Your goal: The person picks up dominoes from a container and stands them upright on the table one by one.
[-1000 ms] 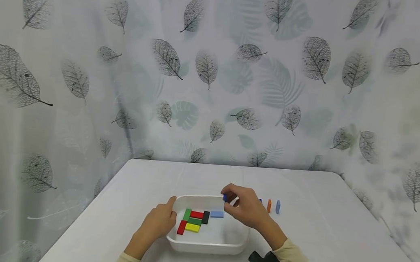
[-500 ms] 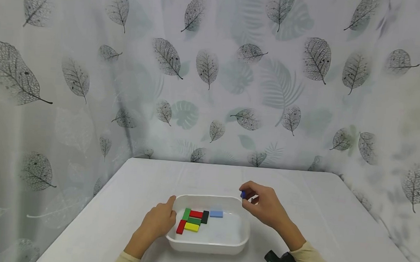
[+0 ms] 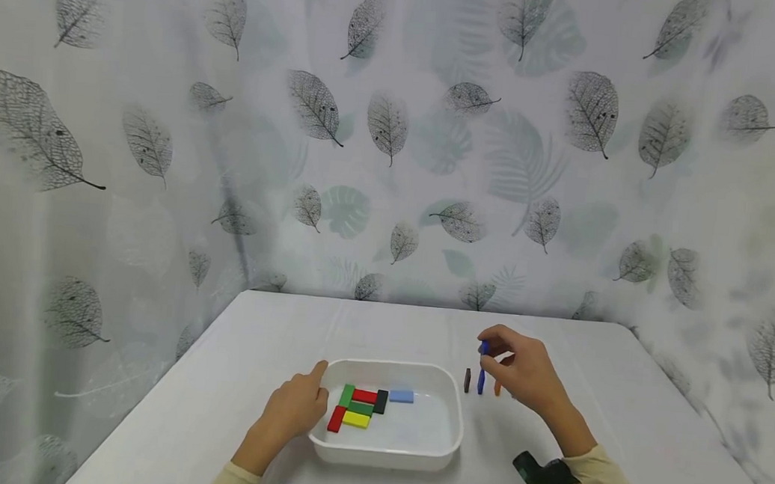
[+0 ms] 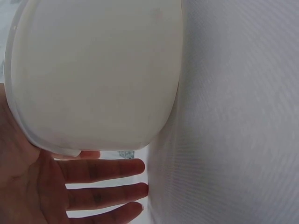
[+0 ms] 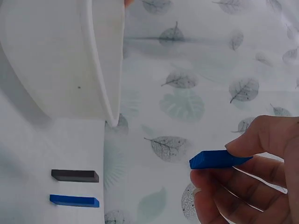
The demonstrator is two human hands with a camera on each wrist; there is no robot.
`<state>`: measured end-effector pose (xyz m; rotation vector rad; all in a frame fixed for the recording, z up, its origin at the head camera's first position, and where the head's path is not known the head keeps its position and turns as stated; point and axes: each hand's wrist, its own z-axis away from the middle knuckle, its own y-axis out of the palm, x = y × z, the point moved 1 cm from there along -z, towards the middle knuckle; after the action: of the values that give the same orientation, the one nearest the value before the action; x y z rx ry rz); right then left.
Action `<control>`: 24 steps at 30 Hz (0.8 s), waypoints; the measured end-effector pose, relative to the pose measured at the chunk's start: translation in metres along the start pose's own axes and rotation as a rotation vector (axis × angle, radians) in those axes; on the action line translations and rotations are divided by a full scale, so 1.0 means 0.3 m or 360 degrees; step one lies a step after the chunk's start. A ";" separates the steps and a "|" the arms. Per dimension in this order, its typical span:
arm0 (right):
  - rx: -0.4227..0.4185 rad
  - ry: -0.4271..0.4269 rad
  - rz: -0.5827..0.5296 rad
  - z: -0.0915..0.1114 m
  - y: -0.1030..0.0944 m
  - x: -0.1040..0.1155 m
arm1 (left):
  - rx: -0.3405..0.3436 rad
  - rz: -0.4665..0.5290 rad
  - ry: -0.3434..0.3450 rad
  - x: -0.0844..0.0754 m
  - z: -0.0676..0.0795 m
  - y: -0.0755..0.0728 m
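The fingers (image 5: 233, 184) of my right hand (image 3: 532, 368) pinch one blue bar (image 5: 210, 159), with the thumb against its other side, and hold it in the air beyond the right end of the tray. At the back hangs the leaf-printed curtain (image 3: 399, 70), and before it spreads the white table (image 3: 327, 328). On it stands the white tray (image 3: 382, 459); at its left end rests my left hand (image 3: 298, 401), three fingers stretched straight outside, the forefinger laid at the rim. If this hand pushes unevenly, I think the tray could slide, and the coloured bars (image 3: 360, 408), lying close together on its floor, would lose their arrangement. The light blue bar (image 3: 401, 397) lies just beside the black bar (image 3: 381, 401), so perhaps it shifts most easily. Right of the tray, a dark bar (image 3: 468, 380), a second blue bar (image 3: 481, 382) and an orange bar (image 3: 497, 388) make a row; if my pinch loosens, the held bar may fall and disturb them.
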<state>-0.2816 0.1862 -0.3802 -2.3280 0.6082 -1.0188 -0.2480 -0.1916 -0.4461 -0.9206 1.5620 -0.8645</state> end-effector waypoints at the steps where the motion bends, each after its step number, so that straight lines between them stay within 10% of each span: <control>1: -0.0006 0.0007 0.0009 0.001 -0.009 -0.009 | 0.0001 -0.0001 0.0002 -0.001 -0.001 0.001; 24: 0.0154 0.0240 0.0173 0.019 -0.121 -0.181 | -0.0008 -0.0021 0.0031 0.003 -0.005 0.004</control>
<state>-0.3038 0.2471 -0.3899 -2.1240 0.7192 -1.1538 -0.2499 -0.1918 -0.4474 -0.9296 1.5767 -0.8817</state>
